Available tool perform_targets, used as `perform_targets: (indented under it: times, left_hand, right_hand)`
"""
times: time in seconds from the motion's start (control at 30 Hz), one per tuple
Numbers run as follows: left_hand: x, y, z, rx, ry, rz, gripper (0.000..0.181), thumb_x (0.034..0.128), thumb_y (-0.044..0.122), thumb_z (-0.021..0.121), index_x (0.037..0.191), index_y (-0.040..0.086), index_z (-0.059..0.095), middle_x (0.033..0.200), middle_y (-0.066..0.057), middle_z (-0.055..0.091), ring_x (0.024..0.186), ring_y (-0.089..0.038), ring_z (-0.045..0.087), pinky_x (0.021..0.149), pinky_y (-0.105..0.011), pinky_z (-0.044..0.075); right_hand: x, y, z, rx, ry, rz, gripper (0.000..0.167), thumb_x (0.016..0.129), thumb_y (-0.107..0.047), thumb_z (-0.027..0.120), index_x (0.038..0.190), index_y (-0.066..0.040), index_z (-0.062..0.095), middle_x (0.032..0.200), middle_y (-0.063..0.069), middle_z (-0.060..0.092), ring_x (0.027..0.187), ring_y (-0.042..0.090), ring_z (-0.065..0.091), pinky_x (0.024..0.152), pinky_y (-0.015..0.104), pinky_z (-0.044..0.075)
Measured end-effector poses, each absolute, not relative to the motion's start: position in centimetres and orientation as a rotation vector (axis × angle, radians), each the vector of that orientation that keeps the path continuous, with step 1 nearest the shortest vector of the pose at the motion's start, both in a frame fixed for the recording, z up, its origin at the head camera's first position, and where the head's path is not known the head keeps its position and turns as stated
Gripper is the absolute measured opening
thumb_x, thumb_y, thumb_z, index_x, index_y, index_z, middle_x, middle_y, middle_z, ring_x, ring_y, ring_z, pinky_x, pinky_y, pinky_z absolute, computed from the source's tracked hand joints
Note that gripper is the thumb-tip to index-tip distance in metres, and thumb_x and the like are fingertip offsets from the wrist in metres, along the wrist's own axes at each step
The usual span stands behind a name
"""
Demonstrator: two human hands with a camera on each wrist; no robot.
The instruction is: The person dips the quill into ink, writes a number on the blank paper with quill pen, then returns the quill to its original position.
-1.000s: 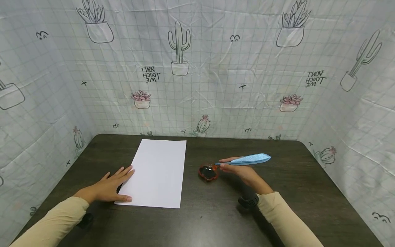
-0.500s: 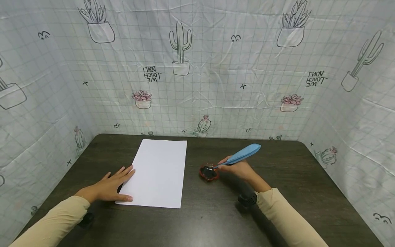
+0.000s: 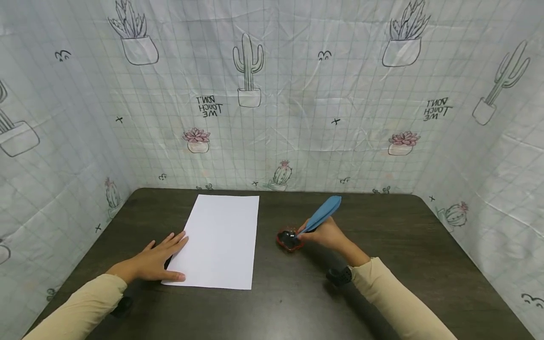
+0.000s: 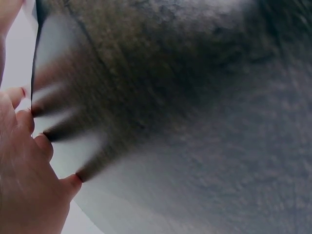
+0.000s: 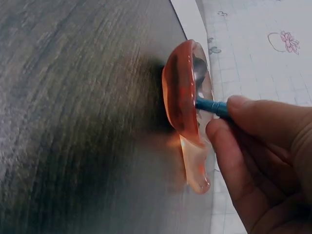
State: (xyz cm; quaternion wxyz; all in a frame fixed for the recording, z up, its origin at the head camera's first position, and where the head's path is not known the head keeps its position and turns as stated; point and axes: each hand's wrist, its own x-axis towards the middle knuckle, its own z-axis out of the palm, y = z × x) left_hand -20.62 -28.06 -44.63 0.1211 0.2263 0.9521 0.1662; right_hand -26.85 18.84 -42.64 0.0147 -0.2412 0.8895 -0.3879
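The blue feather pen (image 3: pixel 321 215) is pinched, without slack, between the fingers (image 5: pixel 226 146) of the right hand (image 3: pixel 329 236). Its long axis is tilted, plume up and to the far right, lower end inside the red dish (image 5: pixel 180 92) on the counter (image 3: pixel 382 226). The dish wall is interposed between that end and the white paper (image 3: pixel 223 241), whose left edge is overlapped by the left hand (image 3: pixel 150 262), fingers spread, nothing gripped.

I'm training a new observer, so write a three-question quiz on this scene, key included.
1. True or false: the left hand rests at the right edge of the white paper in the head view.
2. The right hand holds: A) a spoon; B) a blue feather-shaped pen; C) scissors.
3. What colour is the small dish beside that hand?

Key: 1. False, the left edge. 2. B. 3. Orange-red.
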Motion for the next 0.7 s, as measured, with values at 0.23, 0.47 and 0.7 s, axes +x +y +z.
perform_targets:
  times: [0.23,0.47,0.7]
  left_hand:
    - [-20.7,-28.1,-44.4,0.647,2.771,0.488,0.107,0.0748,0.063,0.069,0.152,0.004,0.024,0.158,-0.018,0.018,0.142,-0.048,0.014,0.099,-0.078,0.007]
    - [-20.7,-28.0,-44.0,0.637,2.751,0.495,0.107,0.0748,0.063,0.069,0.152,0.004,0.024,0.158,-0.019,0.017,0.142,-0.048,0.013,0.099,-0.078,0.007]
    - [-20.8,-28.0,-43.9,0.638,2.764,0.475,0.108,0.0738,0.065,0.068,0.152,0.005,0.025,0.158,-0.018,0.018,0.142,-0.047,0.015,0.099,-0.078,0.008]
  right_hand:
    - [-26.6,18.3,-42.4,-0.718,2.745,-1.242,0.011,0.080,-0.012,0.078,0.090,-0.006,0.076,0.084,0.002,0.073,0.076,0.013,0.068,0.066,0.028,0.053]
    - [-26.6,18.4,-41.8,-0.662,2.805,-1.194,0.009,0.079,-0.011,0.079,0.086,-0.007,0.076,0.082,0.002,0.073,0.076,0.015,0.067,0.065,0.030,0.053]
    - [-26.0,18.2,-41.1,-0.712,2.733,-1.274,0.010,0.080,-0.007,0.078,0.087,-0.001,0.075,0.083,0.008,0.073,0.076,0.018,0.068,0.065,0.028,0.053]
